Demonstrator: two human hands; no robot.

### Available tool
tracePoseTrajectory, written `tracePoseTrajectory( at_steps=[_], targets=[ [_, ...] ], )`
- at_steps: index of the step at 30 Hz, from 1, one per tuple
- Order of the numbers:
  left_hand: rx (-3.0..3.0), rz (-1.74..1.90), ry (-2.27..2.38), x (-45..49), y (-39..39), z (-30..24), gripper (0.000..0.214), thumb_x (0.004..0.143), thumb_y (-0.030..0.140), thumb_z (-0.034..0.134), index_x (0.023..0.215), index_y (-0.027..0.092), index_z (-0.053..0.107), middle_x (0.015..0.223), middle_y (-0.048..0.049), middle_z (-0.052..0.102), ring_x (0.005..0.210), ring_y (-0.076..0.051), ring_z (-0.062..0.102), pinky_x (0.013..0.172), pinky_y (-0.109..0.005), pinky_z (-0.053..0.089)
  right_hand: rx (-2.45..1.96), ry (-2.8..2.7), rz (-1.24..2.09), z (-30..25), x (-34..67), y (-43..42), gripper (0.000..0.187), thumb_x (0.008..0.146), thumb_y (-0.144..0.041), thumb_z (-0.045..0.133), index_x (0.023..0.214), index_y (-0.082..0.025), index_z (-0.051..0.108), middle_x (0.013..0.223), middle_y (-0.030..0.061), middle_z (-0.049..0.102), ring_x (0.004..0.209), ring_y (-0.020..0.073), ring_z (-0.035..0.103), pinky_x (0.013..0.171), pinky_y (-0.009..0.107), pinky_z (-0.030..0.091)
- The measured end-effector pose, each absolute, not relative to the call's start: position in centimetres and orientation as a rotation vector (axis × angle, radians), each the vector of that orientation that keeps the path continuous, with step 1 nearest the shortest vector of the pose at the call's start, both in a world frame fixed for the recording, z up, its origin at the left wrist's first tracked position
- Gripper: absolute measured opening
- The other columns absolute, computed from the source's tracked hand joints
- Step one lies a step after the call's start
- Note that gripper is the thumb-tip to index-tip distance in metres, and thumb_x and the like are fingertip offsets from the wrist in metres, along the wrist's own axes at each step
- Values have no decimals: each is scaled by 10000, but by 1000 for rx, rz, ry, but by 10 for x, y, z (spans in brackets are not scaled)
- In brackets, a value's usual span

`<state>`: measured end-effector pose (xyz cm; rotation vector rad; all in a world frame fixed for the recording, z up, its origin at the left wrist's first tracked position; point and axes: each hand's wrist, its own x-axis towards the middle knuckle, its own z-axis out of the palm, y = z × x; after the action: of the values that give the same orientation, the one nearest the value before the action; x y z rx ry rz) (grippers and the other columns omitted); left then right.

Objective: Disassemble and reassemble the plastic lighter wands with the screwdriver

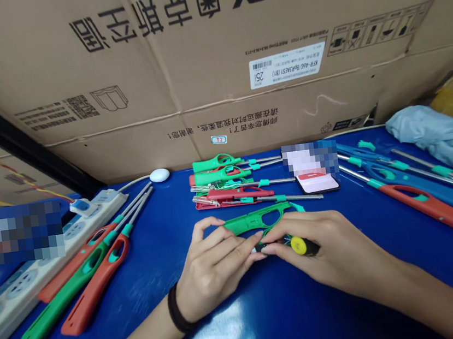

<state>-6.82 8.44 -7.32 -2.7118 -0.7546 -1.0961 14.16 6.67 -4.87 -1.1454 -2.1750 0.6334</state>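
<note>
Near the table's middle, my left hand (213, 259) is closed, its thumb and fingertips pinching a small black part (260, 247) with a whitish end. My right hand (326, 245) is closed too, its thumb and index finger at the same part. Tucked in the right palm is a screwdriver (300, 246) with a yellow and black handle. Thin green wires (268, 232) show between the hands. Just beyond the fingers is a green lighter casing half (253, 220) with an oval opening; whether the left fingers hold it up is hidden.
Green and red lighter parts (233, 193) lie in a row behind my hands, beside a phone (318, 177). Assembled long lighters lie left (103, 278) and right (441, 209). A white power strip (52, 268) runs along the left. A large cardboard box (137, 87) stands behind.
</note>
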Motion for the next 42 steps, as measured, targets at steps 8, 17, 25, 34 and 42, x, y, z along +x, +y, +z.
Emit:
tracePoseTrajectory(
  at_steps=[8, 17, 25, 34, 42],
  targets=[
    [-2746, -1084, -735, -69, 85, -74, 227, 886, 192, 589, 1111, 174, 610, 730, 13, 700, 645, -112, 580, 867, -351, 392, -1181, -2137, 722, -45, 141, 68, 78, 848, -276, 609, 840, -249, 682, 806, -45, 717, 703, 119, 652, 633, 225, 454],
    [-2741, -1172, -812, -70, 88, -73, 346, 812, 284, 691, 1131, 200, 589, 834, -4, 707, 742, -123, 623, 881, -348, 438, -1269, -2136, 806, -39, 145, 74, 108, 843, -299, 605, 850, -264, 706, 826, -41, 730, 726, 136, 653, 661, 241, 445],
    [-2699, -1190, -683, -69, 84, -69, 195, 802, 160, 691, 983, 210, 640, 800, 31, 725, 648, -96, 609, 877, -345, 453, -1314, -2176, 966, -35, 154, 77, 217, 854, -353, 564, 766, -224, 715, 660, -30, 684, 584, 121, 574, 525, 229, 387],
    [-2780, -1218, -733, -66, 83, -72, 155, 802, 146, 678, 946, 180, 632, 794, 3, 719, 665, -113, 626, 895, -368, 433, -1221, -2136, 990, -32, 156, 80, 244, 885, -366, 522, 805, -232, 710, 746, -32, 710, 662, 123, 611, 584, 221, 431],
    [-2770, -1228, -786, -68, 84, -72, 130, 808, 170, 667, 930, 197, 633, 791, 6, 725, 665, -118, 634, 894, -376, 423, -1210, -2071, 920, -31, 161, 77, 147, 795, -260, 632, 926, -283, 694, 917, -48, 722, 845, 138, 652, 744, 222, 489]
  ],
)
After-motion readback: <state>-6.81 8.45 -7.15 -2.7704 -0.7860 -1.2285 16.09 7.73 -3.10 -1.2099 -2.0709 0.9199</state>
